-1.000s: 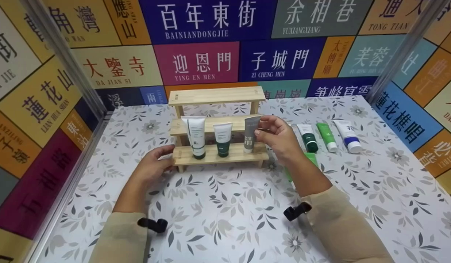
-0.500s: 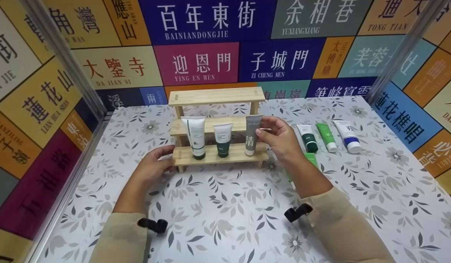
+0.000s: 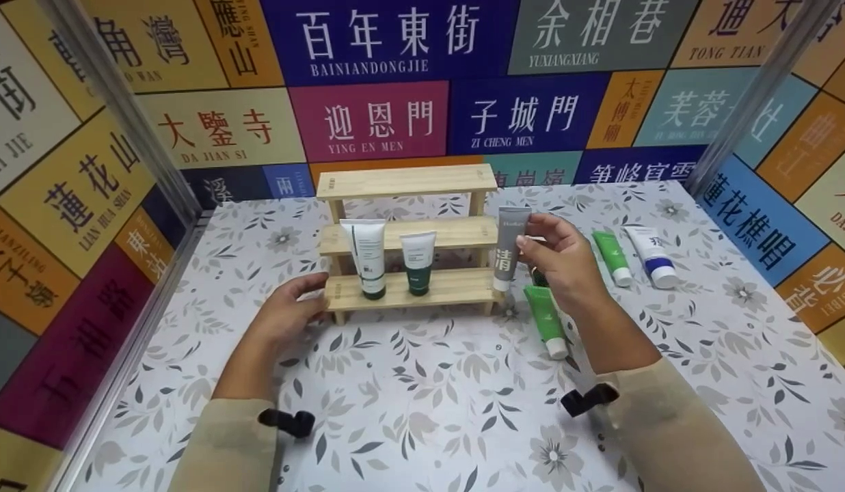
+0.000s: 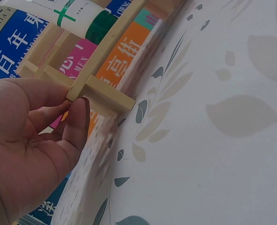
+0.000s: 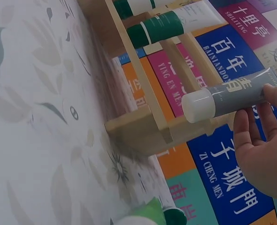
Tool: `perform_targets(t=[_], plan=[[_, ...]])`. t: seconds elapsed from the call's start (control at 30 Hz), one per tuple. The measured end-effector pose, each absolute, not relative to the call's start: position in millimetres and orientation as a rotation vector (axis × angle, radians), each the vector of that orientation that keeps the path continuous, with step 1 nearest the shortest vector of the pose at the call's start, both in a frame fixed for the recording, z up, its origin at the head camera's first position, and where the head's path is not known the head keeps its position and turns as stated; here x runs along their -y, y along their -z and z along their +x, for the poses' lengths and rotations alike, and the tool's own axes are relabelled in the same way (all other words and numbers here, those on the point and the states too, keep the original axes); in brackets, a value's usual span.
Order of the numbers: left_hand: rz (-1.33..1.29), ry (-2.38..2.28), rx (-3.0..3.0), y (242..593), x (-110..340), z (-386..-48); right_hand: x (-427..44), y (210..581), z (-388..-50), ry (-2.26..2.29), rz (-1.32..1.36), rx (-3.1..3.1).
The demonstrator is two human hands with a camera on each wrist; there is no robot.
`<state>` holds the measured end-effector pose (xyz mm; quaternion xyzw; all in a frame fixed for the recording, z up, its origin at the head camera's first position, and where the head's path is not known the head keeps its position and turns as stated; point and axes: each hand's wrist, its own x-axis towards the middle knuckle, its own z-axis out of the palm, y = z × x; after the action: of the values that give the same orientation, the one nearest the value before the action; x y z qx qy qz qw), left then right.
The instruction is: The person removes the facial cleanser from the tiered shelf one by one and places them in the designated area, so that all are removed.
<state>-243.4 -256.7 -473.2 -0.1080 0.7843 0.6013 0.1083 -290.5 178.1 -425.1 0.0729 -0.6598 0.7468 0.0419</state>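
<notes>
My right hand [image 3: 562, 260] pinches a grey squeeze tube [image 3: 511, 246] with a white cap, held upright at the right end of the wooden three-step rack [image 3: 409, 179]. In the right wrist view the tube's cap [image 5: 198, 106] is off the bottom step. My left hand [image 3: 292, 307] grips the left end of that bottom step between thumb and fingers, as the left wrist view shows at the wooden end [image 4: 75, 91]. Two tubes stand on the bottom step: a tall white tube [image 3: 368, 256] with a dark green cap, and a shorter white and green tube [image 3: 418, 263].
A green tube [image 3: 547, 321] lies on the flowered tablecloth [image 3: 422, 410] by my right wrist. Farther right lie another green tube [image 3: 612, 256] and a white tube with a blue band [image 3: 651, 254]. A dark green tube is mostly hidden behind my right hand. Printed panels enclose the table.
My right hand has carried the grey tube rightward and off the bottom step, uncovering more of the near green tube. The left hand and the other tubes have stayed put.
</notes>
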Motion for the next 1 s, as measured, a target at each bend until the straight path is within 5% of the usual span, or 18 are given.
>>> perform_targets(t=[1.0], plan=[[-0.281, -1.79, -2.305, 470, 256, -241, -292, 441, -277, -2.45, 0.075, 1.899]])
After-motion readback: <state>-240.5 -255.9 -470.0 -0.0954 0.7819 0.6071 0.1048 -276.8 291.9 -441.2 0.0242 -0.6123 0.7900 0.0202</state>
